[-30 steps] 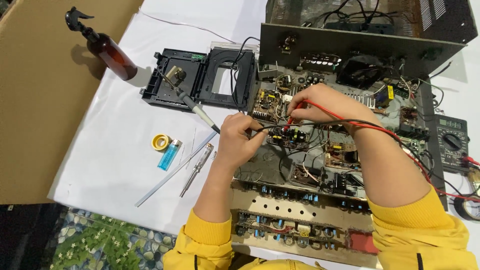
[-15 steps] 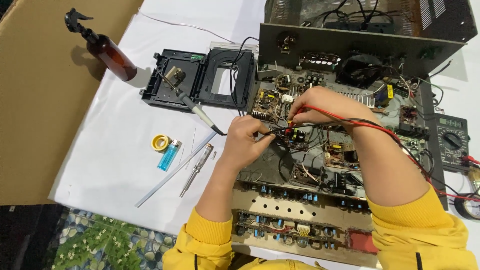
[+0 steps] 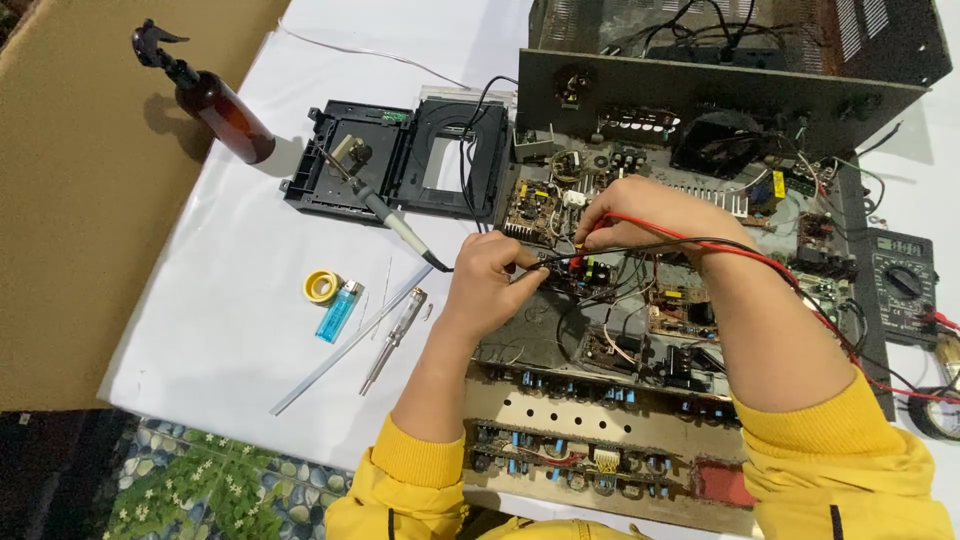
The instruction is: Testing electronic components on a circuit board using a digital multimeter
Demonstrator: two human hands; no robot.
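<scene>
An opened amplifier chassis (image 3: 700,110) lies on the white table, its circuit boards (image 3: 660,320) exposed. My left hand (image 3: 492,280) pinches the black test probe (image 3: 548,264) and presses its tip onto a small board near the middle. My right hand (image 3: 640,212) holds the red test probe (image 3: 584,235) against the same area, a little further back. Red and black leads (image 3: 770,262) run over my right forearm toward a multimeter (image 3: 902,286) at the right edge. Both sleeves are yellow.
A soldering iron (image 3: 385,217) rests across an opened black disc-drive case (image 3: 400,160). A brown spray bottle (image 3: 212,100), a yellow solder roll (image 3: 322,286), a blue lighter (image 3: 338,311), a screwdriver (image 3: 392,340) and a thin rod (image 3: 340,352) lie left of the chassis. Cardboard (image 3: 80,200) borders the table's left.
Both hands have stayed on the boards with the probes; the left hand shifted slightly and the probe tips moved a little within the same spot.
</scene>
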